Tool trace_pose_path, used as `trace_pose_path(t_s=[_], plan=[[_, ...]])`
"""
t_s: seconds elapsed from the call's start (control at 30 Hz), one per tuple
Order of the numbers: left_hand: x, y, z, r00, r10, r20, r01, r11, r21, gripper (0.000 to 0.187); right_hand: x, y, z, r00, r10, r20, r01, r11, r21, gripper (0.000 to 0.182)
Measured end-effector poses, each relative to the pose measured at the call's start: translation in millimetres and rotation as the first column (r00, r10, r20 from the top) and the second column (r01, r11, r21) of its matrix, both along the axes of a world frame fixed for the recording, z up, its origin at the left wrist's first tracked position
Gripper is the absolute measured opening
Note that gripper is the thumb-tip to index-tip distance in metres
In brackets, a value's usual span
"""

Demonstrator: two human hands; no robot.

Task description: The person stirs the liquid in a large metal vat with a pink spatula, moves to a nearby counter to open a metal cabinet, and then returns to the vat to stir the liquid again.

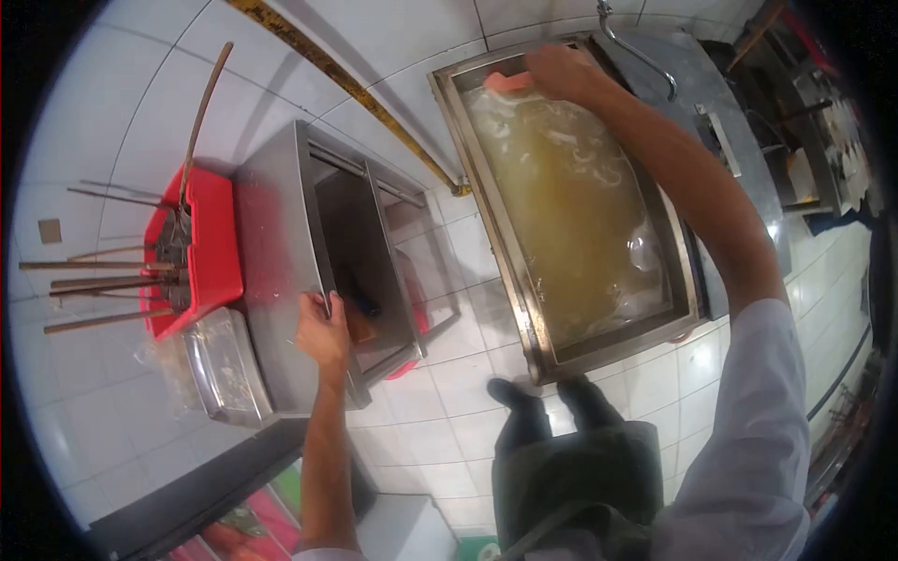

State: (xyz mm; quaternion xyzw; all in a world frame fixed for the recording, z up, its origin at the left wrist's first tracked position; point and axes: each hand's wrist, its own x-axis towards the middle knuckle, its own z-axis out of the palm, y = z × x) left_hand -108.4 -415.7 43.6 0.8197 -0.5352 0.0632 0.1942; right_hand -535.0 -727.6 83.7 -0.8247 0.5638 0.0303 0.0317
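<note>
My left hand (323, 327) is closed over the front edge of a steel table (271, 224), fingers curled round it. At the far end of a rectangular steel vat (550, 348), my right hand (566, 75) reaches in over the wall. Its fingers are closed on a flat orange-red piece (508, 81) whose exact kind I cannot make out, at the surface of the liquid. Cloudy yellowish liquid (571, 215) fills the vat, with whitish foam along its sides.
On the table stand a red plastic bin (213, 248) of long-handled tools and a steel pan (224, 365). A yellow pipe (360, 93) slants between table and vat. A tap (645, 51) rises over the steel counter (697, 103) to the right. Below are my shoes (513, 393) on white tiles.
</note>
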Motion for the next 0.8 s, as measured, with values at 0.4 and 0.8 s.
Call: trace_pose_path(t_s=[0.4, 0.8], plan=[[-2, -1, 1, 0.999, 0.027, -0.021, -0.027, 0.999, 0.023, 0.03, -7, 12, 0, 0.997, 0.041, 0.062, -0.035, 0.995, -0.094, 0.028], [-7, -1, 4, 0.999, 0.007, 0.034, -0.008, 0.999, 0.033, 0.029, 11, 25, -14, 0.992, -0.002, 0.127, 0.018, 0.992, -0.123, 0.016]])
